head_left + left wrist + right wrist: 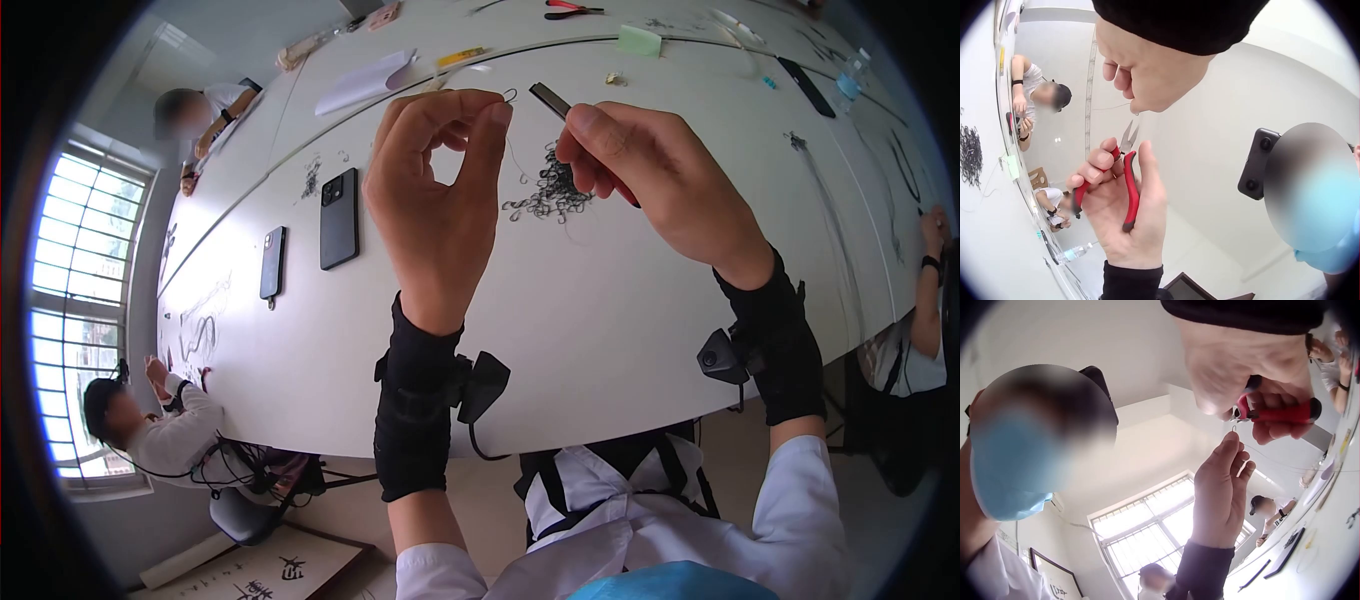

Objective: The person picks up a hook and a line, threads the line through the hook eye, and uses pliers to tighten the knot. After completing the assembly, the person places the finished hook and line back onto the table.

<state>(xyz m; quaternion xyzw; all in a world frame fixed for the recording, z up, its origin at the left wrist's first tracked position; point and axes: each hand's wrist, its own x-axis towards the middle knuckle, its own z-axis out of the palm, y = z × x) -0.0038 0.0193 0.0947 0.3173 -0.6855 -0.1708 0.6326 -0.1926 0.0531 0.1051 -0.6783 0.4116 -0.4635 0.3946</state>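
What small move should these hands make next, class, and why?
Probably bring the pliers to the bent wire: the left hand pinches the wire, while the right hand holds the pliers with jaws parted, just short of it.

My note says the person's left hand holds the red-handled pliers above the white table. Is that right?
Not quite: it is the right hand that holds the red-handled pliers above the white table, as the head view shows.
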